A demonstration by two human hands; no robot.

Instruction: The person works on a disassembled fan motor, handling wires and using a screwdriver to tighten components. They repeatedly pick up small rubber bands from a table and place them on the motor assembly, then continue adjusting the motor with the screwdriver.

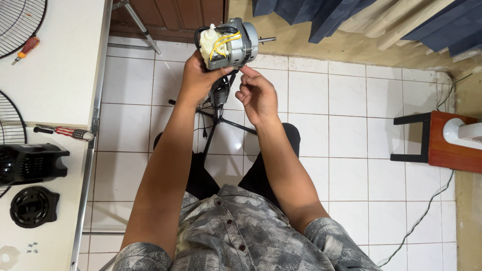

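Note:
I hold a grey fan motor (236, 42) up in front of me, with its white gear housing, yellow wires and bare metal shaft pointing right. My left hand (198, 78) grips it from below at its left end. My right hand (257, 95) sits just under the motor's right side, fingers curled, the fingertips touching its lower edge. A black stand with thin legs (219, 98) shows on the floor behind my hands.
A white table (60, 75) at the left carries wire fan guards (20, 20), an orange-handled screwdriver (26, 48), a red-and-black screwdriver (68, 132), black plastic fan covers (31, 163) and small screws. A wooden stool (442, 140) stands at the right. A cable (422, 216) runs over the tiled floor.

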